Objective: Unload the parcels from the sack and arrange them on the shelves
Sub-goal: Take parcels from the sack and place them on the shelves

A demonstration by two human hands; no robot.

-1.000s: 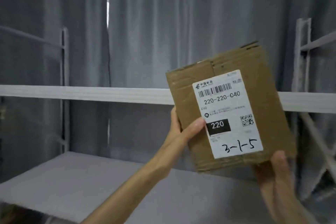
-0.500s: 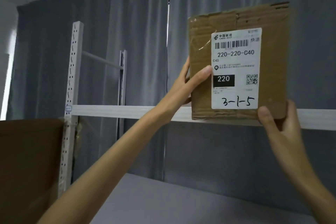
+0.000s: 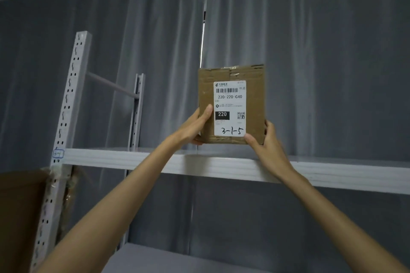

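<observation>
A white metal shelving unit is seen against grey curtains. Its upper shelf runs level across the view, carried at the left by a perforated front upright and a rear upright, the two joined by a slanted brace. A cardboard parcel is held upright over the upper shelf board; whether its lower edge touches the board cannot be told. A lower shelf is visible beneath, grey on top.
</observation>
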